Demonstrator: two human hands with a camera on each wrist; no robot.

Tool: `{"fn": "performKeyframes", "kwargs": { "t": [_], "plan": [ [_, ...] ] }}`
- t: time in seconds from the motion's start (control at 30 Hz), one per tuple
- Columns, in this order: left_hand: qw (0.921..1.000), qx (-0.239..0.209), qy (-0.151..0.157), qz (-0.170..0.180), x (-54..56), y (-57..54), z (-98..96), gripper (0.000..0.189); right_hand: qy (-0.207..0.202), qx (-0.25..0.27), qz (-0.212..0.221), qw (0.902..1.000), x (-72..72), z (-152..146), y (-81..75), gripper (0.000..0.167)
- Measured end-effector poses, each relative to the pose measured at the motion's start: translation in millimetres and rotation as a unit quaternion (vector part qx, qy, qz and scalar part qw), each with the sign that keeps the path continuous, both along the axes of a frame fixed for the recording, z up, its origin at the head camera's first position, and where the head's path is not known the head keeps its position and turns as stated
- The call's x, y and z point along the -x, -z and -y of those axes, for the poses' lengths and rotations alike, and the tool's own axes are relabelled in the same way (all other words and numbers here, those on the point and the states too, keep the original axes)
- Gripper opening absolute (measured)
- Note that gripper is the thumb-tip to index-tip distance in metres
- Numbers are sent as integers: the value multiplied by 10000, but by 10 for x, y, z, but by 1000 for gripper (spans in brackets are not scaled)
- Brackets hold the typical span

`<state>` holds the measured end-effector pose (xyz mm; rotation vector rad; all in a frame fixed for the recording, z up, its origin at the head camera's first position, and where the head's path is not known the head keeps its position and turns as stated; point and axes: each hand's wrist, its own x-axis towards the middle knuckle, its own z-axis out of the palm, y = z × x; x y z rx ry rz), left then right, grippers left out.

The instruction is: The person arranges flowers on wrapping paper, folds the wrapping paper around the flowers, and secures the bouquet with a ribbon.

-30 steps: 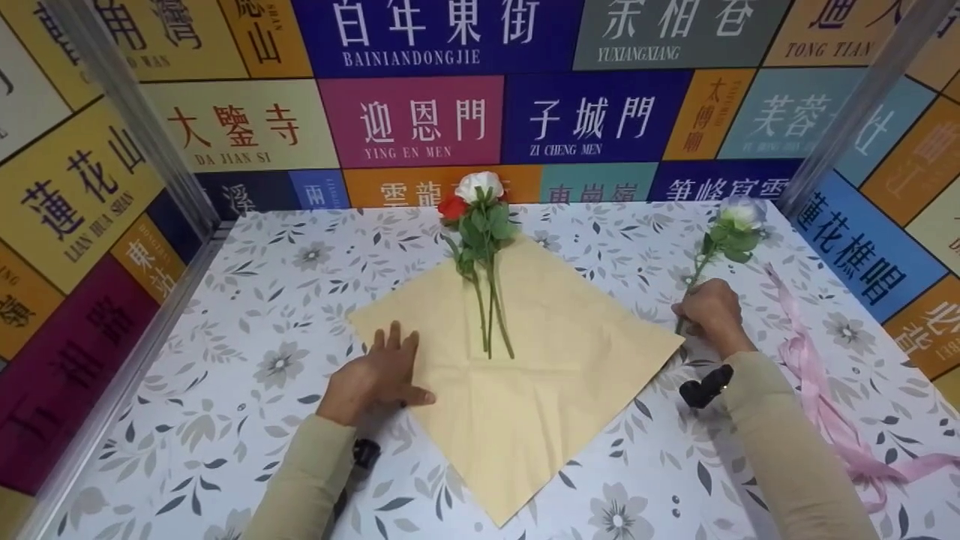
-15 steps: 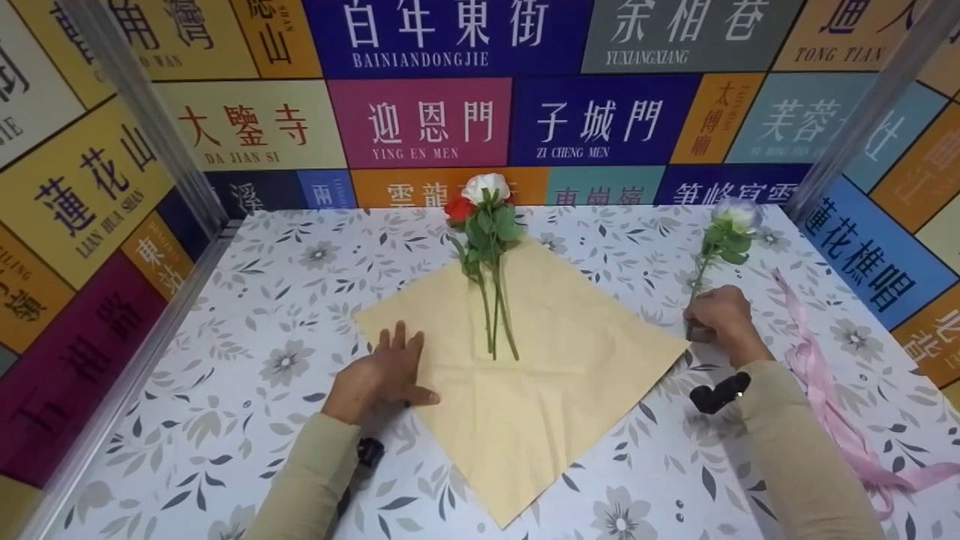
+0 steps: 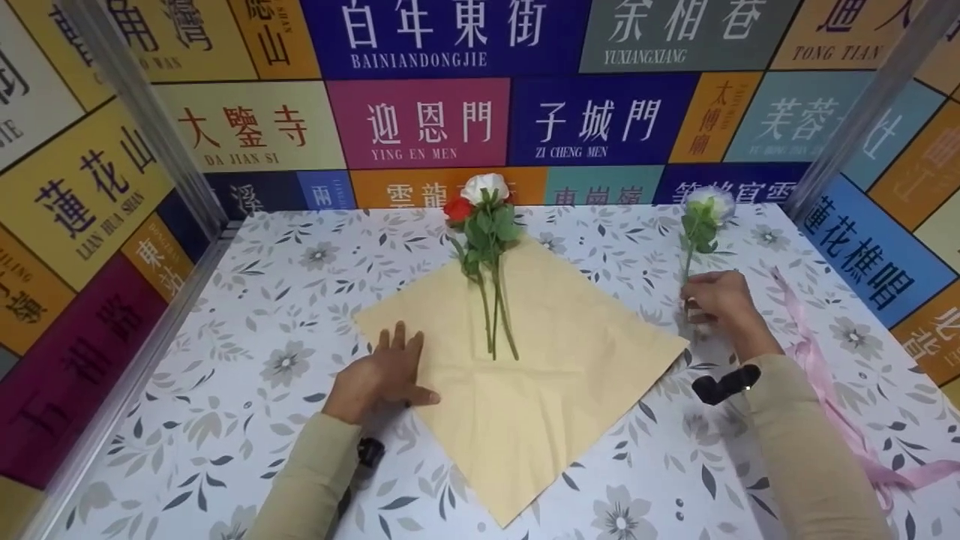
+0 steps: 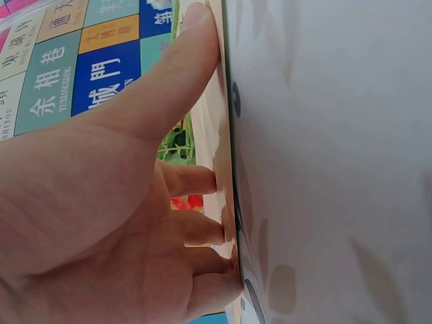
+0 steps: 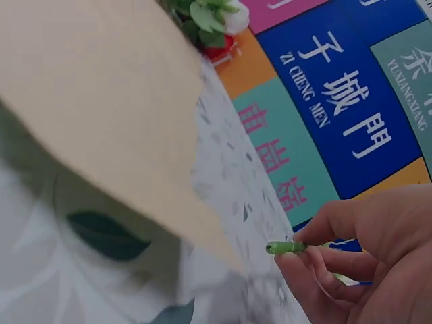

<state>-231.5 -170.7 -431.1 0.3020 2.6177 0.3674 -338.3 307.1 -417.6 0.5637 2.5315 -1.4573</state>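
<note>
My left hand (image 3: 379,379) rests on the left edge of a square of tan wrapping paper (image 3: 517,427), its fingers spread. My right hand (image 3: 726,302) pinches the stem of a pale white-lilac rose (image 3: 709,206) to the right of the paper, bloom upward. In the right wrist view the green cut end of the stem (image 5: 287,248) pokes out between thumb and fingers. On the paper's upper part lie a white rose (image 3: 486,189) and a red rose (image 3: 456,210), with several green stems (image 3: 496,315) pointing toward me. The left wrist view shows my fingertips (image 4: 212,229) touching the paper.
A pink ribbon (image 3: 821,382) lies loosely at the right, partly behind my right forearm. The table (image 3: 195,360) has a white leaf-and-flower covering. Colourful lettered panels (image 3: 416,120) stand behind it and at both sides, with clear posts (image 3: 840,112) at the corners.
My right hand has shifted slightly up with the pale rose, whose bloom has swung left so the stem stands more upright. My left hand, the paper and the other roses keep their places.
</note>
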Motion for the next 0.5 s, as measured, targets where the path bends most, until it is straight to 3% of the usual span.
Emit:
{"fn": "performKeyframes", "kwargs": {
  "t": [0.5],
  "plan": [
    [10000, -64, -58, -4, -11, -13, -11, 104, -953, 349, -746, 9920, -61, 585, -256, 53]
  ]
}}
